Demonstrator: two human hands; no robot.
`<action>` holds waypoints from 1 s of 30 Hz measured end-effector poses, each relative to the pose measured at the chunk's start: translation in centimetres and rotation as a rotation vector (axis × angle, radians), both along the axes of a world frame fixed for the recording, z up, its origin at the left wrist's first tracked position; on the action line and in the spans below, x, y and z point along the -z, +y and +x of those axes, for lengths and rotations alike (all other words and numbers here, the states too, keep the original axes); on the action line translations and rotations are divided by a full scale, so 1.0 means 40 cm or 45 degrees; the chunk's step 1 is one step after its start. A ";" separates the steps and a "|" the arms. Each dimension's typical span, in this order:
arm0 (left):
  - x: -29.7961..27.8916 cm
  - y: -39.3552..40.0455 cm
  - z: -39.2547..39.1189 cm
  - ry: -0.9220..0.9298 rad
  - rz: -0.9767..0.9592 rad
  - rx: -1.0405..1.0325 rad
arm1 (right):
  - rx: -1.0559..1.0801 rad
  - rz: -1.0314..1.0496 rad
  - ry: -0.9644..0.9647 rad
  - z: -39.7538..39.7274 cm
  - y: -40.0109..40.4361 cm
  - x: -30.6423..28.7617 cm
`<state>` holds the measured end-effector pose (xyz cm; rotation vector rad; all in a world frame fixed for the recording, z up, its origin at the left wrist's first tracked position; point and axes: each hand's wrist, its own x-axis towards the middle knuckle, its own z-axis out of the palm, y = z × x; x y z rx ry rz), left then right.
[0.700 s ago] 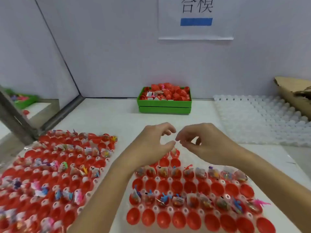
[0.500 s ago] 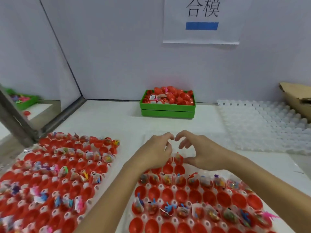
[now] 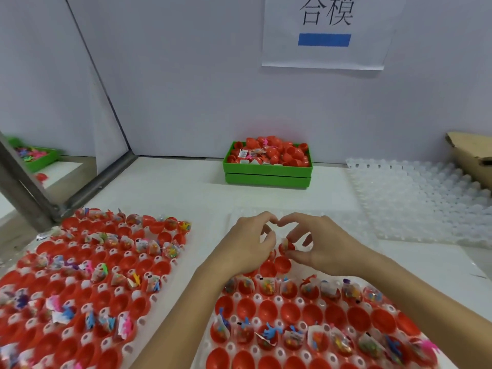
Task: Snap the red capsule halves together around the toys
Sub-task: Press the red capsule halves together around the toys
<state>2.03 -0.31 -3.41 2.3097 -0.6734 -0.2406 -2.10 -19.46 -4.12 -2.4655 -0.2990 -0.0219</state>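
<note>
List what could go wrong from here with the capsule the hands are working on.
1. The toy bag pokes above the red capsule half that the right hand pinches; it could get caught in the seam when closed.
2. Both hands work low over the near tray; the left hand or a wrist could knock bagged toys out of the open halves below.

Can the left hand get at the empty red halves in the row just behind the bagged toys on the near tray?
Probably yes: the left hand hovers right over those empty red halves, and nothing covers them.
</note>
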 end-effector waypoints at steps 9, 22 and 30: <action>-0.005 -0.002 -0.036 -0.057 -0.057 0.015 | 0.230 0.475 -0.025 -0.030 0.014 -0.002; -0.009 0.003 -0.042 -0.069 -0.281 0.016 | 0.252 0.641 -0.045 -0.040 0.037 -0.022; -0.021 -0.024 -0.045 0.179 -0.515 -0.088 | 0.181 0.507 -0.187 -0.043 0.045 -0.040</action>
